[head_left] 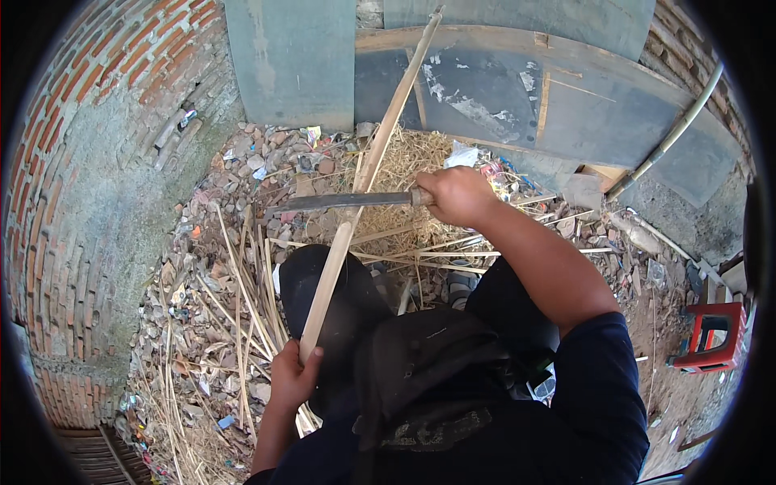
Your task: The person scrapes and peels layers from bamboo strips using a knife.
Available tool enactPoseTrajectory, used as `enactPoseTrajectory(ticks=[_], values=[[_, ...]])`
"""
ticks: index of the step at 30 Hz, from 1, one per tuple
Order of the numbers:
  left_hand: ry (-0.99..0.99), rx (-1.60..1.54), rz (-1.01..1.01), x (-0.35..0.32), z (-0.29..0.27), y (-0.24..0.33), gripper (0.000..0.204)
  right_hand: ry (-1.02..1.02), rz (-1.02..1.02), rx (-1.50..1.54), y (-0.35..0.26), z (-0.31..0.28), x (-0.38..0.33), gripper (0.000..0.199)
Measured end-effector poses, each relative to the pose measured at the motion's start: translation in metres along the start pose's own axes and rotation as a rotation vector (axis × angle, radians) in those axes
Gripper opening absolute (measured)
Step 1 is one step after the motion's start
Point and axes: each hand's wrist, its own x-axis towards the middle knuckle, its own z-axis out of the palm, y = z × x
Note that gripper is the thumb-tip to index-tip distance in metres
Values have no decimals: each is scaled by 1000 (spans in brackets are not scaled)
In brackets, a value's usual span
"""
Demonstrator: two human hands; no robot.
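Note:
My left hand (291,376) is closed round the near end of a long split bamboo piece (328,283), thumb on top. The bamboo slants up and away over my dark-clad left knee (364,283), its far tip near the boards at the back. In my right hand (461,196) is the wooden handle of a machete (343,201). Its dark blade points left and lies across the bamboo about midway along. Whether the edge has bitten into the bamboo, I cannot tell. Several thin bamboo strips (242,299) lie on the ground left of my legs.
Rubble and scraps (202,315) cover the ground, with pale shavings (412,153) beyond the blade. A worn brick wall (97,202) stands at left, and grey boards (485,93) at the back. A bamboo pole (667,137) leans at right, above a red stool (713,338).

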Motion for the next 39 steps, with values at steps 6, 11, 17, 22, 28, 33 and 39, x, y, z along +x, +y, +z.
enactPoseTrajectory(ticks=[6, 11, 17, 22, 28, 33, 39], values=[[-42, -35, -33, 2, -1, -2, 37, 19, -265, -121, -8, 6, 14, 20], [-30, -54, -2, 9, 0, -4, 36, 7, -135, -9, 33, -5, 32, 17], [-50, -151, -54, 7, -2, 3, 37, -16, -220, 54, 17, -1, 29, 17], [-71, -127, -87, 10, 0, 11, 32, -143, -163, 117, 16, 2, 27, 17], [-20, -92, -36, 12, 6, 17, 30, -144, 22, 79, 44, -6, 23, 16], [-21, -26, -55, 9, 5, 14, 34, -168, -36, 112, 14, -11, 13, 16], [23, -31, -21, 6, 9, 5, 35, -72, 16, 196, 35, 10, 25, 16]])
